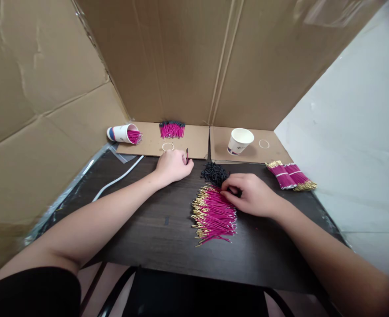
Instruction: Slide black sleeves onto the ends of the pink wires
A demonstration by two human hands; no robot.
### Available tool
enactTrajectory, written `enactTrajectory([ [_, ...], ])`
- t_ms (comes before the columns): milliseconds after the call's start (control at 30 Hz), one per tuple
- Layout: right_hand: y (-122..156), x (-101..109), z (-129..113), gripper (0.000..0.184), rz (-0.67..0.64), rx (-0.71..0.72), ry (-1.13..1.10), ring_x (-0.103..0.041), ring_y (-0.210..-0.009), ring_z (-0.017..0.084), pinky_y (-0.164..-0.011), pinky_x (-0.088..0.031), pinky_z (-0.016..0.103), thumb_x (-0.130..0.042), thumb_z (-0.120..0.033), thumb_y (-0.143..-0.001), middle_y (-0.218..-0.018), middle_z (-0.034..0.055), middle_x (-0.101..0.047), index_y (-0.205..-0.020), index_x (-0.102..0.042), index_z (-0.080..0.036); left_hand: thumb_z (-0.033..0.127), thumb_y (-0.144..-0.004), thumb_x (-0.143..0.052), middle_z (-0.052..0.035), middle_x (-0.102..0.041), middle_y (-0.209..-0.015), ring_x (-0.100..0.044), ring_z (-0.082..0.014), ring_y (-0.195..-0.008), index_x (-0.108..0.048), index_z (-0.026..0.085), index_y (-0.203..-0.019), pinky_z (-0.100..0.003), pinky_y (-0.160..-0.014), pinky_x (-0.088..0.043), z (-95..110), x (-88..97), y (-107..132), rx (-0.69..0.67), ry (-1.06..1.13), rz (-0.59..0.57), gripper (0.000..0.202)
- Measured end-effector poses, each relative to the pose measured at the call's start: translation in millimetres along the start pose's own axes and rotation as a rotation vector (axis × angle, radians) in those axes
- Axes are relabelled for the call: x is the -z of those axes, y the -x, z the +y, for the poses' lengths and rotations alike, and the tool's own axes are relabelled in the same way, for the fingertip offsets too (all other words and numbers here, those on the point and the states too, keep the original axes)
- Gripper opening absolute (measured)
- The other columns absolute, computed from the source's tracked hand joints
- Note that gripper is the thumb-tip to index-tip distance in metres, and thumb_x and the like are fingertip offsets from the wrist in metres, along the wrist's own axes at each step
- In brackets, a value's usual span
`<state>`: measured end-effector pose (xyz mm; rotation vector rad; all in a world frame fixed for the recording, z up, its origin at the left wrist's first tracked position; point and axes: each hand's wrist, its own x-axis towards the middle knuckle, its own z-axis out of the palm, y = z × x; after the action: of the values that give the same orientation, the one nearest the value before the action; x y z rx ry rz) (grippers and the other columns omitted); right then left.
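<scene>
My left hand (175,165) is closed above the dark table, near the cardboard strip's front edge. A short magenta wire with a black end (187,155) stands upright from its fingers. My right hand (247,193) is curled in a pinch at the upper right of a loose pile of magenta wires (217,213) with gold-coloured and silvery ends. Whatever its fingertips hold is hidden. Just behind that pile, touching or close to the right fingers, lies a heap of small black sleeves (214,172).
Magenta wires with black ends (172,129) lie on the cardboard strip (197,143). A tipped paper cup (119,133) holds more wires. Beyond are an upright paper cup (240,141), two rubber bands, banded wire bundles (285,175) and a white cable (118,178). Cardboard walls stand left and behind.
</scene>
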<state>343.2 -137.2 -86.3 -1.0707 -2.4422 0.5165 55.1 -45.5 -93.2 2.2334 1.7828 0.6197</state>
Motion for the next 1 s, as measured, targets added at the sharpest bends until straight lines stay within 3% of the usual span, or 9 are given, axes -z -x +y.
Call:
enactTrajectory([
  [167,0.2,-1.6,1.0,0.017,-0.049,-0.021,0.026,-0.064,-0.073,0.018,-0.07,-0.047,0.034,-0.065,-0.021,-0.105,-0.083,0.0037,-0.071,-0.103,-0.082,-0.021,0.039,-0.09,-0.078,-0.0085,-0.069,-0.067,-0.068,-0.0286,-0.071,-0.069,0.022,-0.067,-0.044,-0.078,-0.054,1.1,0.1,0.9,0.01,0.005,-0.008,0.03],
  [267,0.4,-3.6,0.8,0.018,-0.051,-0.022,0.049,-0.064,-0.072,0.018,-0.07,-0.046,0.034,-0.063,-0.02,-0.105,-0.085,0.004,-0.072,-0.102,-0.08,-0.02,0.039,-0.092,-0.076,-0.0065,-0.068,-0.068,-0.063,-0.0242,-0.068,-0.067,0.022,-0.071,-0.04,-0.076,-0.051,3.3,0.5,5.4,-0.012,0.035,0.051,0.029],
  [367,0.9,-4.0,-1.7,0.016,-0.056,-0.025,0.067,-0.063,-0.073,0.019,-0.071,-0.045,0.034,-0.063,-0.018,-0.105,-0.086,0.0046,-0.072,-0.101,-0.079,-0.02,0.033,-0.093,-0.074,-0.0037,-0.067,-0.073,-0.059,-0.0192,-0.066,-0.069,0.02,-0.083,-0.035,-0.073,-0.048,6.4,-0.3,13.6,-0.208,0.135,0.091,0.017],
  [467,1.4,-3.1,-4.7,0.012,-0.067,-0.024,0.08,-0.063,-0.073,0.019,-0.072,-0.045,0.034,-0.067,-0.017,-0.103,-0.087,0.0045,-0.073,-0.103,-0.079,-0.02,0.031,-0.096,-0.073,-0.0069,-0.073,-0.089,-0.065,-0.0195,-0.077,-0.077,0.018,-0.098,-0.034,-0.078,-0.052,8.2,-4.0,20.7,-0.502,0.226,0.02,0.013],
  [533,1.6,-2.9,-5.8,0.012,-0.071,-0.023,0.084,-0.063,-0.074,0.019,-0.073,-0.045,0.033,-0.068,-0.017,-0.103,-0.089,0.0046,-0.073,-0.105,-0.079,-0.019,0.031,-0.1,-0.07,-0.0099,-0.076,-0.101,-0.07,-0.0215,-0.088,-0.082,0.018,-0.106,-0.035,-0.084,-0.056,7.9,-7.7,22.6,-0.607,0.24,-0.021,0.019],
  [667,1.7,-4.0,-6.8,0.013,-0.066,-0.02,0.082,-0.064,-0.074,0.019,-0.073,-0.045,0.033,-0.067,-0.015,-0.103,-0.09,0.0052,-0.074,-0.103,-0.079,-0.019,0.033,-0.106,-0.069,-0.0107,-0.08,-0.107,-0.074,-0.0235,-0.097,-0.088,0.019,-0.114,-0.038,-0.09,-0.06,3.6,-16.6,20.7,-0.642,0.222,-0.008,0.025],
  [833,0.7,-4.5,-10.4,0.01,-0.106,-0.06,0.092,-0.06,-0.073,0.018,-0.072,-0.042,0.031,-0.066,-0.014,-0.102,-0.089,0.0047,-0.071,-0.099,-0.075,-0.018,0.03,-0.106,-0.073,-0.007,-0.081,-0.101,-0.075,-0.0211,-0.089,-0.09,0.02,-0.108,-0.036,-0.081,-0.06,-2.0,-26.4,18.3,-0.705,0.21,0.072,0.02],
  [1000,0.1,-2.5,-14.2,0.007,-0.122,-0.068,0.119,-0.056,-0.071,0.017,-0.07,-0.04,0.031,-0.065,-0.016,-0.101,-0.089,0.0039,-0.068,-0.095,-0.067,-0.019,0.024,-0.105,-0.072,-0.007,-0.081,-0.1,-0.075,-0.0203,-0.089,-0.087,0.019,-0.104,-0.035,-0.083,-0.06,-0.7,-26.0,19.6,-0.728,0.259,0.069,0.016],
])
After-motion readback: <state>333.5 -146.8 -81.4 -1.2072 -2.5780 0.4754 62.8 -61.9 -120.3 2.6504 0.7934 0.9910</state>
